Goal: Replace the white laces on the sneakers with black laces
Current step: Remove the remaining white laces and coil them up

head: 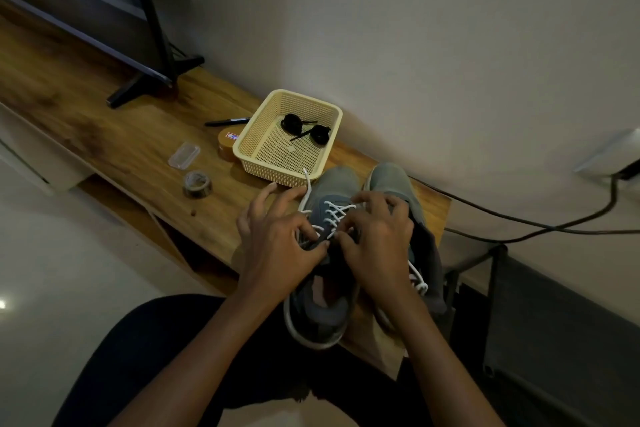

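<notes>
Two grey sneakers stand side by side at the wooden table's near right end. The left sneaker [323,305] carries a white lace [332,213] crossed over its tongue, with one loose end rising toward the basket. My left hand [277,239] pinches the lace on the shoe's left side. My right hand [374,236] pinches the lace near the upper eyelets from the right. The right sneaker [391,180] is largely hidden behind my right hand; a bit of its white lace [419,282] shows. Two coiled black laces [304,128] lie in a cream basket [249,146].
Left of the basket lie a black marker [227,121], a brown tape roll [227,142], a clear plastic case [184,156] and a grey tape roll [197,184]. A monitor stand [152,80] occupies the far left. A cable [519,218] runs along the wall on the right.
</notes>
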Demonstrator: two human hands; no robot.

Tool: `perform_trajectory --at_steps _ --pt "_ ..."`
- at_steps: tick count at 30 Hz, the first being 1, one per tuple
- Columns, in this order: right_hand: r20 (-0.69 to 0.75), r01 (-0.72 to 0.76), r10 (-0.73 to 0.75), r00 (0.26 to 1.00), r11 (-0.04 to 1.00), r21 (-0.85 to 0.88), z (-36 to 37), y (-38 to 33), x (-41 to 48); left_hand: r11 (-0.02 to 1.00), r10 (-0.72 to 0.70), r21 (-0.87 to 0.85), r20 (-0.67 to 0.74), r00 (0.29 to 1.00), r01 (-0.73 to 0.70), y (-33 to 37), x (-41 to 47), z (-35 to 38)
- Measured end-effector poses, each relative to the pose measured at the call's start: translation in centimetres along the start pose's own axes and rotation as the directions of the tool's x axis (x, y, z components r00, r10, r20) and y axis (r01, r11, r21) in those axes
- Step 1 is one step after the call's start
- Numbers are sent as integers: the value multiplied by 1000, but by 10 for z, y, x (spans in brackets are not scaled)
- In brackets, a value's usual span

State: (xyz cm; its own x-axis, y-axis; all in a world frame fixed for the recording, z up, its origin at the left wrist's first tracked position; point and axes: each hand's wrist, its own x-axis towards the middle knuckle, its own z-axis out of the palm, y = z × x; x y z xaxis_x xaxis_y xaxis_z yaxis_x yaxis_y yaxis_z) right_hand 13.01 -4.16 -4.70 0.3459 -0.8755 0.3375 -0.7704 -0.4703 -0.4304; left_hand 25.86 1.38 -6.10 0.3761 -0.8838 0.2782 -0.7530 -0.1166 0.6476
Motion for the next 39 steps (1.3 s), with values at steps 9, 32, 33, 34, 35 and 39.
perform_trajectory --at_steps 9,32,33,34,35,39 --pt "-31 -52 53 998 998 27 -2 -6 1 1000 -10 -22 -12 1000 9 0 -1 2" --pt "12 113 -112 994 989 -93 2 -4 -5 999 -34 -5 -8 999 34 -2 0 3" --pt "13 129 -128 992 987 -93 2 -3 -4 999 -35 -3 -6 999 35 -2 0 3" --pt "5 138 -138 990 987 -82 2 -1 -3 999 -36 -3 2 999 36 -1 0 3" --pt "-12 132 -133 991 989 -66 0 0 -2 999 -37 -5 11 999 37 -1 0 2" --pt "-100 22 -24 995 1000 -16 -4 7 1 999 -42 -2 25 999 42 -1 0 1"
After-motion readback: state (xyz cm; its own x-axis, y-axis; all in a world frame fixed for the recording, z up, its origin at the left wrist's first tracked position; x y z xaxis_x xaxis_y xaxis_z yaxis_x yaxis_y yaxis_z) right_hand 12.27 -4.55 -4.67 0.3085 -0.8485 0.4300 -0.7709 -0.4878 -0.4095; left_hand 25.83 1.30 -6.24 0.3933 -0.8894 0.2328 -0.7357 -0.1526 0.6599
